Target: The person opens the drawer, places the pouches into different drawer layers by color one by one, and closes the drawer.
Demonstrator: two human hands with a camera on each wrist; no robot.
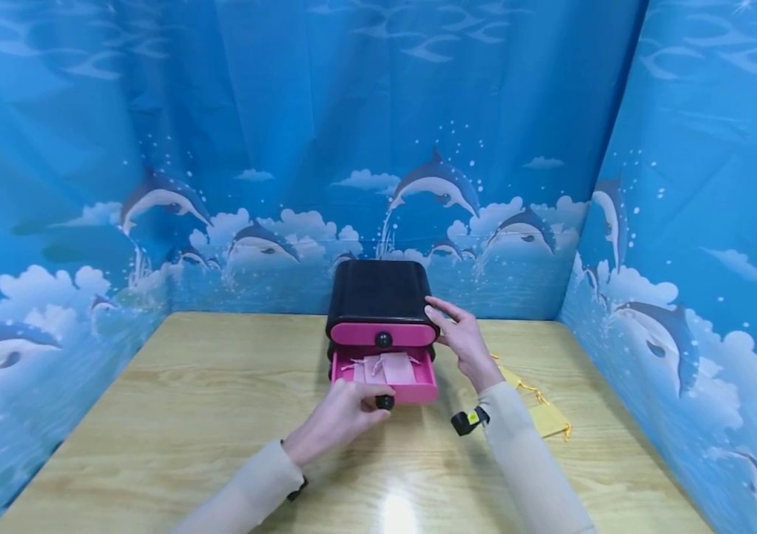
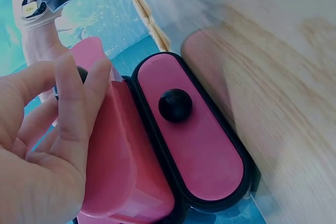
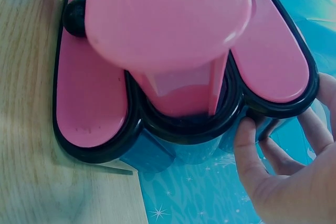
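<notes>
A black drawer cabinet [image 1: 380, 291] with pink drawer fronts stands on the table, its top drawer [image 1: 355, 334] closed. Below that, the middle drawer [image 1: 415, 394] is pulled out toward me. Several pale pink drawstring pouches [image 1: 397, 367] lie inside it. My left hand [image 1: 341, 412] pinches this drawer's black knob [image 1: 385, 402] between thumb and fingers. On the cabinet's right side, my right hand [image 1: 464, 345] grips the top tier. The right wrist view has its fingertips [image 3: 245, 132] at the groove below that tier. A closed bottom drawer [image 2: 210, 156] shows in the left wrist view.
Yellow drawstring pouches [image 1: 548, 417] lie on the wooden table [image 1: 218, 415] to the right, partly behind my right forearm. A blue curtain [image 1: 272, 148] printed with dolphins hangs behind the table and along both sides.
</notes>
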